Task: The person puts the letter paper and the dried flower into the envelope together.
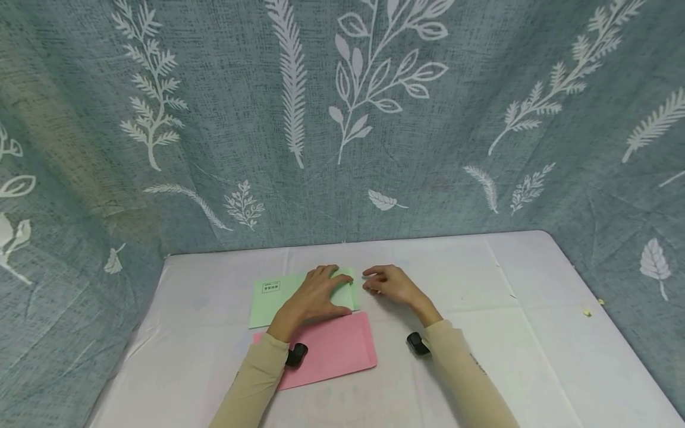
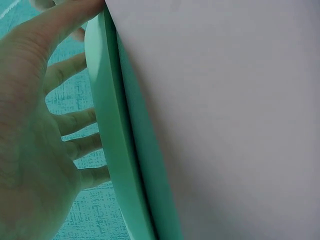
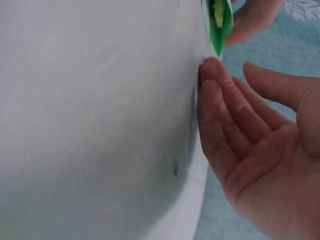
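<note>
A light green envelope [image 1: 278, 303] with a small printed box near its left end lies on the table. My left hand [image 1: 317, 295] rests over its right part, fingers spread and thumb stretched toward the near edge. In the left wrist view, the fingertips meet the green envelope's edge [image 2: 110, 100]. Just right of the envelope's end, my right hand [image 1: 395, 284] has its fingertips at the tabletop, loosely bent and holding nothing. The right wrist view shows the green envelope's end [image 3: 226, 27] gaping, with a yellowish-green bit [image 3: 218, 13] inside. A pink envelope [image 1: 332, 351] lies nearer, partly under the left forearm.
A white cloth covers the table [image 1: 508, 356]. Small yellow bits [image 1: 587, 312] lie by its right edge. Behind and at both sides hangs a grey-green curtain [image 1: 230, 119] with white leaf patterns. Each wrist carries a small black camera [image 1: 417, 343].
</note>
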`<state>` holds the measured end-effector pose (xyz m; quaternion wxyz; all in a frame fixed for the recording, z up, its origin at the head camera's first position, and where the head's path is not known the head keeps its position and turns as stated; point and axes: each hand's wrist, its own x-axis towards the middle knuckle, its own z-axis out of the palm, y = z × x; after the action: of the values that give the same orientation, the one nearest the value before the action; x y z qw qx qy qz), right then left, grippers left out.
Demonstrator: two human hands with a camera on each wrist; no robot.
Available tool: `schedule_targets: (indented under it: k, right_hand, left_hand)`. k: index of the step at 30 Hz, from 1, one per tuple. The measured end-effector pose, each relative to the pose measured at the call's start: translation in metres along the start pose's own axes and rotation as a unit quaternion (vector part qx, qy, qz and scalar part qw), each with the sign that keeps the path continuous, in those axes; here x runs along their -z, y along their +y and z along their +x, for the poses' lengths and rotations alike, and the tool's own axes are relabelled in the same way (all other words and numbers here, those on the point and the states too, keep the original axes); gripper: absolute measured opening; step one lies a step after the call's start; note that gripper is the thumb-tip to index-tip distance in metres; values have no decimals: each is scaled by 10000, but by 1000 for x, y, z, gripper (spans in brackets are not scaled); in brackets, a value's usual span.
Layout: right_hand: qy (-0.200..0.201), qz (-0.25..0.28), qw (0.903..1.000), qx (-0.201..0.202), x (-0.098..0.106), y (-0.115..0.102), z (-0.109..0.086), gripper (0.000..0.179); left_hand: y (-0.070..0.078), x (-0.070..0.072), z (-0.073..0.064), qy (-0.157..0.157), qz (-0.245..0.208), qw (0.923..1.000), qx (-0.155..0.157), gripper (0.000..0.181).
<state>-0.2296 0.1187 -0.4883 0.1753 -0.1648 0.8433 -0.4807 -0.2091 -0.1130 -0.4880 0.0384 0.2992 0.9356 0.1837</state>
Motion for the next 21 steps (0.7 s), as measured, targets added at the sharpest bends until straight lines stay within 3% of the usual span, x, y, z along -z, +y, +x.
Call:
schedule_targets:
  k: [10,17,21]
  right_hand:
    - [701,-1330,9886,103,24,4,-24,30]
    - [936,-1830,9786,-70,37,8,-48,36]
    - [790,-2249,9710,-197,41,16,-54,67]
  left_hand:
    - [0,3,-1,-196,-239,9993,196,69]
    - [3,6,-18,816,137,9960,323,54]
    - [0,6,-35,886,272,9943,530,58]
